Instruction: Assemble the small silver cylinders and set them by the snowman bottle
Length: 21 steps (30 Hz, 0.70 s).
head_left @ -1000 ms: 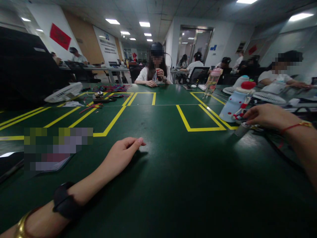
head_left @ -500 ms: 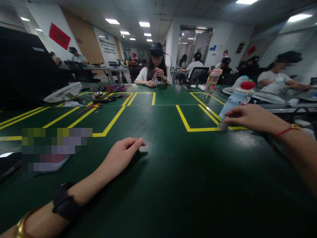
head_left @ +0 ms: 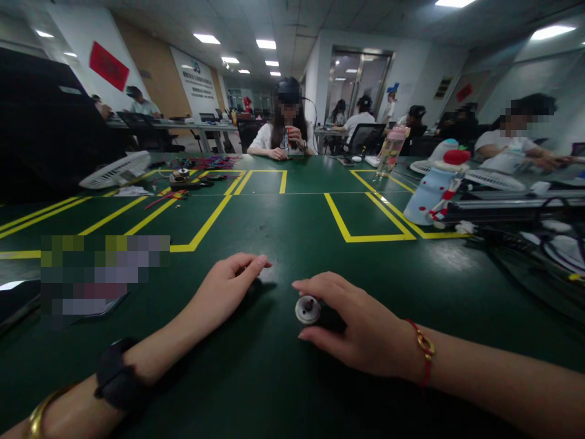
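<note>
A small round metal part [head_left: 307, 310], like a little motor with a short shaft in its top face, stands on the green table. My right hand [head_left: 350, 323] is around it from the right, thumb and fingers spread apart on either side. A narrow gap shows at the thumb; whether the forefinger touches the part I cannot tell. On the table to the left rests my left hand [head_left: 235, 277], its fingers loosely curled with the thumb laid against them. Nothing shows in it.
Yellow tape [head_left: 379, 239] marks boxes on the table [head_left: 256, 378]. A blue bottle [head_left: 423, 198] and cables [head_left: 516, 262] are at the right. Loose wires [head_left: 214, 163] and a white fan [head_left: 116, 171] lie at the back left. A person [head_left: 287, 131] sits opposite.
My right hand has come from beside the blue bottle to the table's middle. The small part it held is now there, between its spread fingers. My left hand has hardly moved.
</note>
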{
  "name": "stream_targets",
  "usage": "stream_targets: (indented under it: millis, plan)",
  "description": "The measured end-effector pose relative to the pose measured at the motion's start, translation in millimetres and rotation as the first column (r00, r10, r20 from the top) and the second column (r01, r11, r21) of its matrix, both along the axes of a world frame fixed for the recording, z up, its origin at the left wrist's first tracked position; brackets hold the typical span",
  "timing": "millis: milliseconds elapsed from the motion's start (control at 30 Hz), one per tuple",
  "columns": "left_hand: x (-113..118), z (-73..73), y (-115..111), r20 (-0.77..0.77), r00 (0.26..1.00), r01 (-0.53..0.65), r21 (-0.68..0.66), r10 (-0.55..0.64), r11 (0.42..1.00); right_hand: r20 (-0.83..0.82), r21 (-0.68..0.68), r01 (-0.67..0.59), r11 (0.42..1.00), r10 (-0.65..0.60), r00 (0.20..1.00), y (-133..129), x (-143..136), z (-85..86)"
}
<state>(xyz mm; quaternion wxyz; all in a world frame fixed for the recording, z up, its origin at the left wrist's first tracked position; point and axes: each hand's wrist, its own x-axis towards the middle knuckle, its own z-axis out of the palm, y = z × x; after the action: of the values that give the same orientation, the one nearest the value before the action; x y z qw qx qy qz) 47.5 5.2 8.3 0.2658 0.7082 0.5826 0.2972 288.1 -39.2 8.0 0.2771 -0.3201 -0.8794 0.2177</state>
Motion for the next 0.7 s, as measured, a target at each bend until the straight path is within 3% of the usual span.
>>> stream_targets:
  millis: [133, 267, 533, 700]
  plan:
    - [14.4, 5.6, -18.8, 0.057, 0.983, 0.171, 0.096, -0.177, 0.981, -0.063, -0.190, 0.079, 0.978, -0.093, 0.994, 4.8, 7.5, -7.9]
    - [30.3, 11.9, -35.2, 0.105, 0.934, 0.333, 0.084, -0.341, 0.939, -0.006, -0.209, 0.063, 0.976, -0.065, 0.998, 4.1, 5.5, -7.6]
    - [41.8, 20.8, -35.5, 0.117, 0.934, 0.328, 0.093, -0.337, 0.940, -0.002, -0.158, 0.143, 0.977, -0.145, 0.989, 2.3, -0.2, -9.5]
    - [34.6, 24.9, -33.1, 0.210, 0.955, 0.193, 0.106, -0.211, 0.976, -0.004, -0.133, 0.134, 0.982, -0.136, 0.991, 3.4, -0.4, -5.9]
